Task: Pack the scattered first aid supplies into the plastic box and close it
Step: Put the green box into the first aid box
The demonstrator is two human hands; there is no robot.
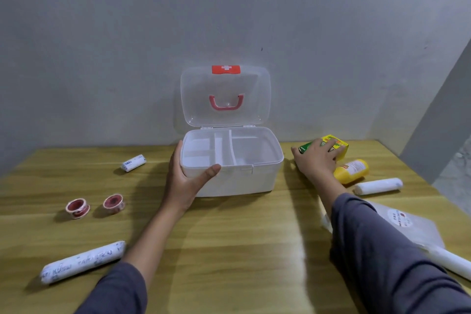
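A white plastic box point(265, 178) stands open at the back middle of the table, its clear lid point(254, 89) upright with a red handle and red cross latch. An empty divided tray sits inside. My left hand point(184, 178) grips the box's front left corner, thumb on the rim. My right hand point(317, 160) lies on a green and yellow carton point(339, 144) right of the box, fingers curled over it. A yellow bottle point(353, 171) and a white bandage roll point(379, 185) lie just beyond.
On the left lie a small white roll point(133, 162), two red tape rolls point(77, 208) point(114, 202) and a long wrapped bandage point(82, 261). A flat clear packet point(413, 229) and a white roll point(451, 262) lie at the right front. A grey wall stands behind the wooden table point(242, 250).
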